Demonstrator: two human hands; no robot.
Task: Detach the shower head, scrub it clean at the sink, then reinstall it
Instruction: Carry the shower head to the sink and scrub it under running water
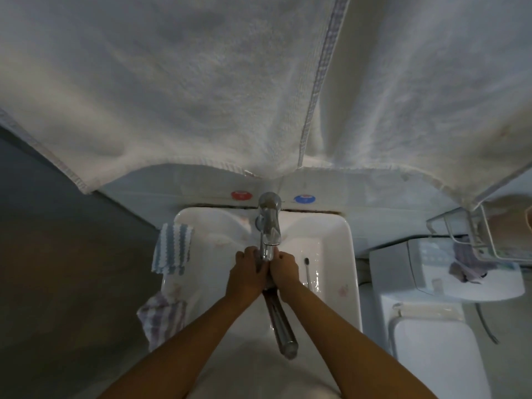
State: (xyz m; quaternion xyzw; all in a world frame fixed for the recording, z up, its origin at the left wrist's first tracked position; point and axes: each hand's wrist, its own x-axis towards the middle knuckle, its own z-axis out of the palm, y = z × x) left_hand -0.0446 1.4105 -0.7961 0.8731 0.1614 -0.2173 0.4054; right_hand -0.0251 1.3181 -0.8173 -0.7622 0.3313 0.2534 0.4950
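Sink (349,254): holds toothbrush (307,272), shower head (280,321) gripped by left hand (247,273) and right hand (285,269) fingers under faucet (269,223). Cloths (172,249) over rim.

I can read no words or numbers here. Behind the tap, on the wall ledge, a red round sticker (241,195) sits left and a blue round sticker (304,199) right; their small white marks are too blurred to read.

Shower head (281,323) face behind hands (247,273)
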